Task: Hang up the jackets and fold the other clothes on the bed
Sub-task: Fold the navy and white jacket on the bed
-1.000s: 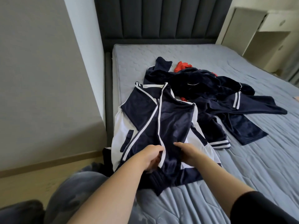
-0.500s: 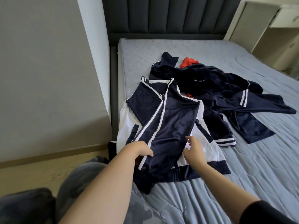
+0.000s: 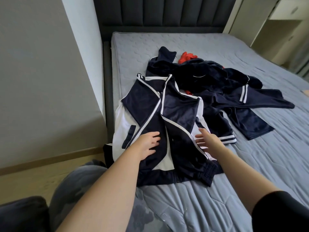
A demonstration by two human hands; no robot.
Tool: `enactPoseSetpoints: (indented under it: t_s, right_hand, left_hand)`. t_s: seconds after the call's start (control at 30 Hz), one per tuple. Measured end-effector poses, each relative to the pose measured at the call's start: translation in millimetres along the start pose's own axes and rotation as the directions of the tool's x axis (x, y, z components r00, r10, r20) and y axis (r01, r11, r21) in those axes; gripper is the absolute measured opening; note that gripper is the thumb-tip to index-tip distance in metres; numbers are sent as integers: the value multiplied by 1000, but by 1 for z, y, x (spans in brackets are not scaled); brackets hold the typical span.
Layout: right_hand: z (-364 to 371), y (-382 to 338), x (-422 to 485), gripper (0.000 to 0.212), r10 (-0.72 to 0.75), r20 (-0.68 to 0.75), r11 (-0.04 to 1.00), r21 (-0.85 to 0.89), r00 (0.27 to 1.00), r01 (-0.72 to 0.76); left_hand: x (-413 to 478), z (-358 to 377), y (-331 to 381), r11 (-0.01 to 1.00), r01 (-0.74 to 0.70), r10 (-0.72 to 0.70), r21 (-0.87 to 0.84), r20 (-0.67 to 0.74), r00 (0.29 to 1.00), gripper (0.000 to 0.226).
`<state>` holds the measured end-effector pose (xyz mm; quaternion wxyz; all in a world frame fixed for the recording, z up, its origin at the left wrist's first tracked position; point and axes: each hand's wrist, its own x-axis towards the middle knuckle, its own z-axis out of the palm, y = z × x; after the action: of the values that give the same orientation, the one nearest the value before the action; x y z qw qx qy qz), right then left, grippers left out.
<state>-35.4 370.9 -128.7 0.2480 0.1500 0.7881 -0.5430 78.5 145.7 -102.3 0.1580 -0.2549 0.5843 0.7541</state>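
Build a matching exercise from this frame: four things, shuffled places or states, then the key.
Column one
1. navy-and-white zip track jacket
2. crumpled red garment
3. left hand
4. dark grey padded headboard

Column two
A. upright at the far end of the grey quilted mattress
B. peeking from behind the dark navy clothes pile
C. spread out, nearest the camera
D. fingers straight, resting on the jacket

Pairs: 1-C, 2-B, 3-D, 4-A
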Motion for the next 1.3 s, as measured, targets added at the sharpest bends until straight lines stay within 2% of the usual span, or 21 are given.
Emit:
enactPoseSetpoints:
  t_s: [0.07,0.13,0.17,0.2,0.23,0.37,0.43,0.5,0.57,0.63,0.7,0.77,0.8,0.87,0.93,1.03,1.13,1.2,1.3]
  right_hand:
    - [5,1,-2,40,-85,100,950,-292,991,111]
    - [12,5,-5,38,-117,189,752,-625,975,211]
    - [14,6,-6,33,-109,204,661,-716,973,224]
    - [16,4,-6,29,-108,198,623,-750,974,221]
    - [15,0,-7,27,-109,181,632,-746,977,209]
    - [3,-33,-3,41,-222,85,806,-545,971,232]
    - [-7,-49,2,41,-341,8,822,-482,940,303]
    - [-15,-52,11,43,-411,0,718,-616,912,324]
    - [-16,-37,20,47,-317,11,564,-802,949,197]
    - [-14,-8,24,50,-210,-45,401,-915,977,44]
    - [-9,19,23,41,-331,-80,299,-954,940,25]
    - [-2,36,22,33,-490,-93,327,-941,867,84]
    - [1,38,21,30,-533,-117,405,-905,838,132]
    - [5,34,19,29,-534,-176,607,-761,827,230]
    - [10,25,18,26,-508,-191,720,-629,840,293]
    - [20,12,24,22,-463,-100,699,-652,881,294]
    - [27,8,35,42,-354,-43,635,-745,934,206]
    - [28,10,38,54,-328,-47,590,-790,944,166]
    - [25,19,37,55,-360,-76,588,-792,930,163]
  left_hand:
    - [3,1,-1,1000,11,-11,-20,-10,1000,48]
    - [6,4,-3,1000,11,-11,23,7,1000,47]
    - [7,4,-4,999,14,-14,37,13,1000,46]
    - [9,5,-6,999,26,-26,44,9,1000,44]
    - [11,4,-8,998,39,-39,47,-3,999,43]
    - [15,3,-10,996,70,-65,48,-103,993,39]
    - [16,5,-9,995,91,-86,28,-155,984,36]
    - [18,7,-9,993,118,-110,29,-192,975,36]
    - [18,10,-9,989,126,-108,72,-218,970,35]
    - [19,11,-8,982,139,-106,128,-234,967,32]
    - [21,11,-7,965,148,-108,216,-187,976,26]
    - [24,11,-8,942,121,-67,315,-175,982,29]
    - [27,10,-11,930,99,-29,354,-196,980,27]
    - [30,8,-16,889,32,81,456,-226,971,29]
    - [31,9,-17,848,-32,165,529,-206,965,40]
    - [36,11,-13,769,-145,289,622,-136,948,49]
    - [43,11,-7,692,-179,323,700,-79,943,56]
    - [48,11,-2,655,-183,334,733,-64,940,62]
    - [60,16,7,639,-216,346,738,-26,938,66]
